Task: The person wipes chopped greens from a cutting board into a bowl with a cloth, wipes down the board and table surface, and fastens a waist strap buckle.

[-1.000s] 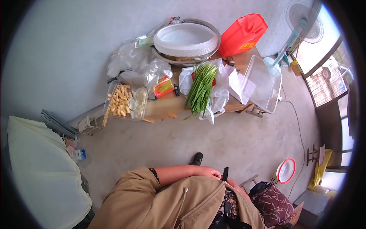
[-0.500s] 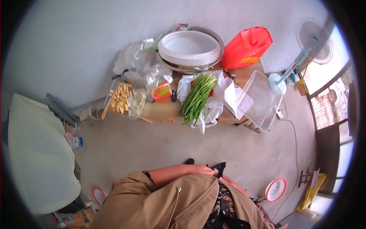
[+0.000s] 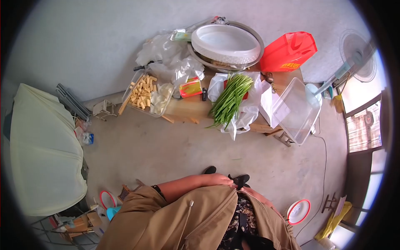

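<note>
My left hand (image 3: 218,180) is at my waist in front of the open brown jacket (image 3: 166,221), with its fingers curled in. My right hand (image 3: 255,196) lies close beside it, partly covered by the jacket's edge, and its fingers are mostly hidden. Between the two hands shows a dark strap-like piece (image 3: 240,183), which overlaps one black shoe behind it. Whether the fingers grip it is unclear. Both hands are well apart from the wooden table (image 3: 187,109), where a bundle of long green stalks (image 3: 231,100) rests on white plastic bags.
On the table are a clear tub of cut tan pieces (image 3: 143,91), a white basin (image 3: 225,41), a red bag (image 3: 289,52) and a clear plastic bin (image 3: 296,110). A fan (image 3: 354,62) stands right; a pale cloth-covered object (image 3: 46,150) stands left. A cable (image 3: 326,166) crosses the floor.
The view has shifted, so the table and its things sit farther right and mostly a little higher. My hands remain together at my waist.
</note>
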Demonstrator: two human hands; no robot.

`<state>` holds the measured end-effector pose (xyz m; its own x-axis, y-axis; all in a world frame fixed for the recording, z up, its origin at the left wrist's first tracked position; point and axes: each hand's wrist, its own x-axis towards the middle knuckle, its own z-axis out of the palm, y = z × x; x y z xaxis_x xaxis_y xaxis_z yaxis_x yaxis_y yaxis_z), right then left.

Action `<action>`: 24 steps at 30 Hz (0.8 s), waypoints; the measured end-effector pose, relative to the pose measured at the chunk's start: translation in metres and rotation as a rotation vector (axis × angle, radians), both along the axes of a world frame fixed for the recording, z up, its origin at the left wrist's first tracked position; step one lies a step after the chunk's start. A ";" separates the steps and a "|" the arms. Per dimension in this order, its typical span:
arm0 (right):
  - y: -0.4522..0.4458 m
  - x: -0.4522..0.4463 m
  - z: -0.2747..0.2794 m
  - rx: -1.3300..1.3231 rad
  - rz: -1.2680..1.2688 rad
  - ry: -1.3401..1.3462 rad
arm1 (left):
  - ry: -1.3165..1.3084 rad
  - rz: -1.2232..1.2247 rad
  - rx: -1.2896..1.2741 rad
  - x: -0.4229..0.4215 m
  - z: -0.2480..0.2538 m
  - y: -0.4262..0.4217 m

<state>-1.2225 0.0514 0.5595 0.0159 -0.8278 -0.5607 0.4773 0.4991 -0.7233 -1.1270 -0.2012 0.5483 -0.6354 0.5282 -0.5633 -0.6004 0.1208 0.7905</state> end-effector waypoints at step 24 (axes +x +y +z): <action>-0.027 0.076 0.011 0.001 -0.283 -0.042 | 0.123 -0.238 -0.037 0.019 0.009 -0.047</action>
<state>-1.1465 0.0246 0.5704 -0.1926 -0.8023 -0.5651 0.6273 0.3422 -0.6996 -1.1078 -0.2484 0.5575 -0.5608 0.6515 -0.5110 -0.4514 0.2769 0.8483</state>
